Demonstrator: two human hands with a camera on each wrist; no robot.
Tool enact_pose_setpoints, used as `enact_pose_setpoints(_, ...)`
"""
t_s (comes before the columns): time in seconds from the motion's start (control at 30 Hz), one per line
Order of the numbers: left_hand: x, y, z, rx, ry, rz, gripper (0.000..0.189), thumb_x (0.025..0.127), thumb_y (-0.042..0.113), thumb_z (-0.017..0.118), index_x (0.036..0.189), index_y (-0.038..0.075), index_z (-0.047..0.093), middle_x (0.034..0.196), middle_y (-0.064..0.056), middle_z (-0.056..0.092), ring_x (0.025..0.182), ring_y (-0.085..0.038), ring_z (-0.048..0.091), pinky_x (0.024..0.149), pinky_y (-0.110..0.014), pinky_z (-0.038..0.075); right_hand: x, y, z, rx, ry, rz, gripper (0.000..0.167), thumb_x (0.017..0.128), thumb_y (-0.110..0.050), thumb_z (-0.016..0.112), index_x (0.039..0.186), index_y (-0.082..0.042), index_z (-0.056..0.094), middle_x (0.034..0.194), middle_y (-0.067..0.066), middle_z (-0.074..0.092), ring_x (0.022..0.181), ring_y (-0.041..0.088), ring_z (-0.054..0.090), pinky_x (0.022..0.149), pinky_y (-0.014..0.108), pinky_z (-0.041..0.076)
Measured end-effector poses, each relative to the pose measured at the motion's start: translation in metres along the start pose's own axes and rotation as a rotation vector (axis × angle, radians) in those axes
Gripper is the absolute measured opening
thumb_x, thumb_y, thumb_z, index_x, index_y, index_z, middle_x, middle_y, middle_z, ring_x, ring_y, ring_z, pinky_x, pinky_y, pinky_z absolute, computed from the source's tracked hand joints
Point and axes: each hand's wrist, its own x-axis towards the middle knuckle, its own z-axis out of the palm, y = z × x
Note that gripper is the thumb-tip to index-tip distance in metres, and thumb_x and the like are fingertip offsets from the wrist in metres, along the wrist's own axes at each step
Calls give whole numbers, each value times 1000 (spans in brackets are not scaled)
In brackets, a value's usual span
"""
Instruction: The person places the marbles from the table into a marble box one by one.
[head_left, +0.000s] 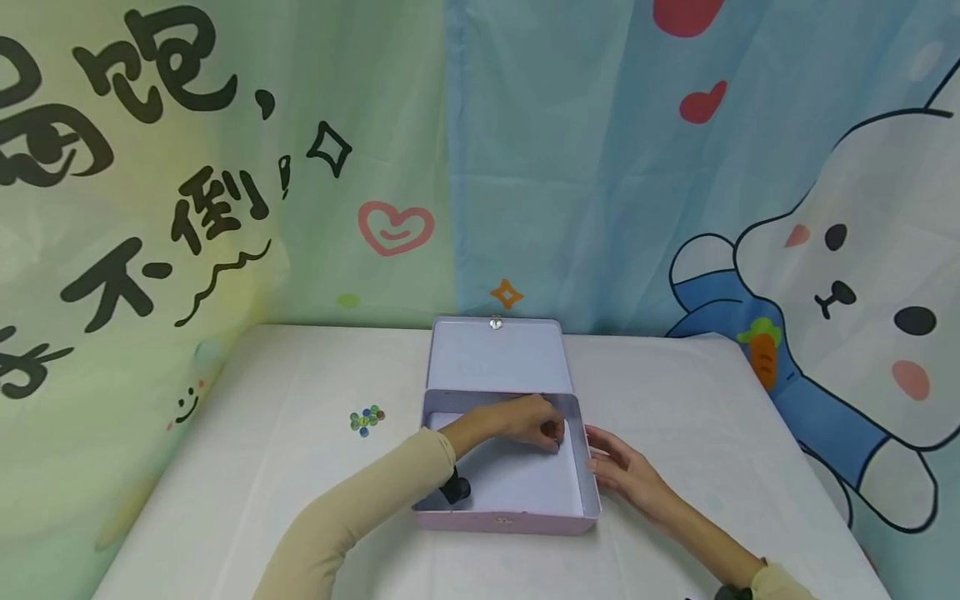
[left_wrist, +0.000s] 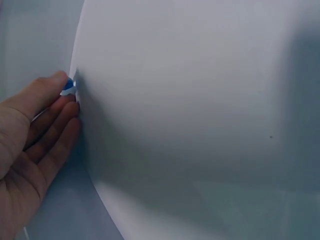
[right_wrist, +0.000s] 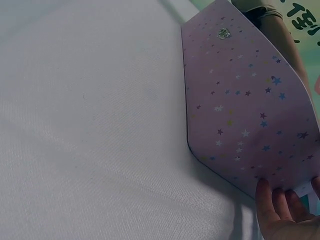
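A pink metal box (head_left: pixel 504 522) stands open on the table, its lid (head_left: pixel 497 354) tilted back and a white sheet lining its bottom. My left hand (head_left: pixel 528 421) reaches inside, by the right wall. In the left wrist view, thumb and fingers pinch a small blue and clear glass marble (left_wrist: pixel 68 86) at the edge of the white sheet (left_wrist: pixel 175 75). My right hand (head_left: pixel 626 473) touches the outside of the box's right wall with its fingers extended. In the right wrist view, its fingertips (right_wrist: pixel 265 192) lie against the star-patterned side.
Left of the box, several green, blue and brownish glass marbles (head_left: pixel 366 419) lie in a cluster on the white tablecloth (head_left: pixel 247 467). A printed curtain (head_left: pixel 525 167) hangs behind the table. A black strap piece (head_left: pixel 454 487) sits at the left wrist.
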Motion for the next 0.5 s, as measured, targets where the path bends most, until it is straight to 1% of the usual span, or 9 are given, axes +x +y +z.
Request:
enact_pose_setpoints(0.13,1,-1,2,5,-4,4,13,88,23,72,96,13,69,86,6,67,73,2,53,66,-6,42,0,1,0,2,-1,-3,64,98,-18,54,153,-6,22,156,25,24,143,45,29,99,28,51)
enact_pose_setpoints(0.3,2,-1,3,15,-3,7,14,88,24,73,95,13,69,84,6,66,73,2,52,65,-6,41,-1,-1,0,-4,3,13,64,99,-21,54,153,-9,22,157,24,24,143,44,28,100,29,50)
enact_pose_setpoints(0.5,1,0,2,12,-2,11,14,87,22,73,95,12,68,84,6,66,72,2,52,64,-5,40,-2,-3,1,-11,7,22,64,98,-21,54,153,-9,23,157,24,24,144,43,28,101,30,50)
